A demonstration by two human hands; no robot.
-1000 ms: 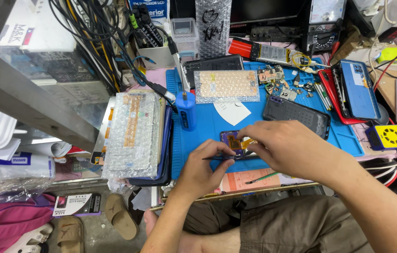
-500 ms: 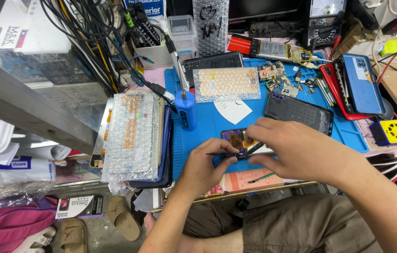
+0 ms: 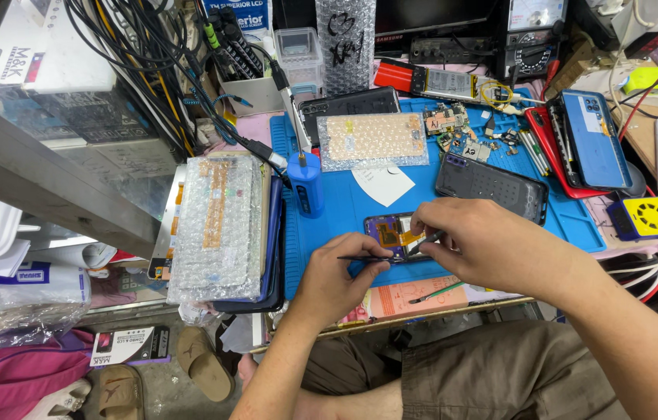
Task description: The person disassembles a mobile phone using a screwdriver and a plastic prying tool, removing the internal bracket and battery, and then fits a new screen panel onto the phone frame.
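An opened phone (image 3: 388, 232) with purple inner parts and an orange flex strip lies on the blue work mat (image 3: 344, 210). My left hand (image 3: 334, 284) holds thin black tweezers (image 3: 360, 259) whose tip points right onto the phone's lower edge. My right hand (image 3: 478, 243) rests over the phone's right side and pinches a slim metal tool (image 3: 422, 243) against it. Much of the phone is hidden under my right hand.
A stack of bubble-wrapped screens (image 3: 218, 225) sits left of the mat, a blue bottle (image 3: 307, 185) beside it. A dark phone back (image 3: 490, 185), a wrapped panel (image 3: 371, 140), loose parts (image 3: 461, 128), a blue phone on a red case (image 3: 589, 140) and a yellow device (image 3: 646, 216) lie around.
The view has shifted slightly. Both hands stay on the opened phone, with the tweezers and the metal tool making small moves at its lower edge.
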